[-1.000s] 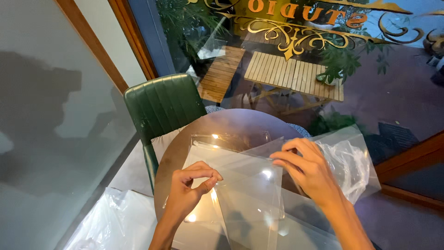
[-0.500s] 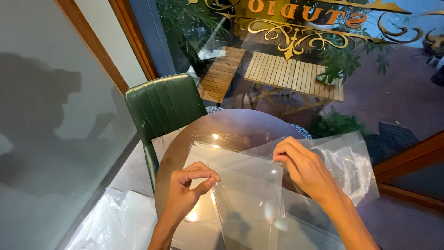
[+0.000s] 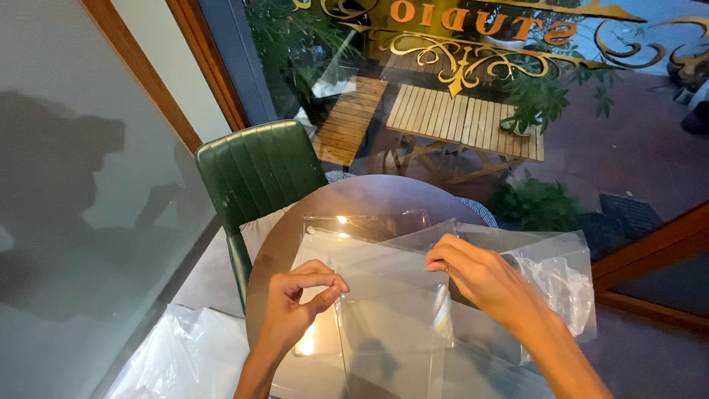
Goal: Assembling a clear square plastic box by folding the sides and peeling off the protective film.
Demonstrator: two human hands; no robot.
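The left hand (image 3: 299, 307) pinches the left edge of a clear plastic sheet (image 3: 391, 295) between thumb and forefinger, its grip pressed together on that edge, the other fingers curled under and out of sight. The right hand (image 3: 484, 284) pinches the sheet's far right corner, fingertips (image 3: 436, 260) closed on it; which fingers meet beneath the film cannot be told. The sheet hangs between the two hands, just above the round surface (image 3: 354, 203), and its near edge is hard to trace because it is see-through and overlaps other clear sheets under it.

Further clear sheets (image 3: 365, 225) lie flat on the surface on the far side of the hands; where one ends and the next begins is not clear, and a bright light glint sits on them. To the right, a crumpled clear plastic bag (image 3: 557, 277) lies partly under the right hand, its near part hidden by the wrist. The surface's near edge is cut off by the frame, as are both forearms.

At the far left of the surface stands a green chair (image 3: 255, 174), its seat hidden behind the surface. On the floor at near left lies a white plastic bag (image 3: 185, 358), cut off at the bottom. Beyond is a window (image 3: 458, 89) with reflections that blur what lies outside.
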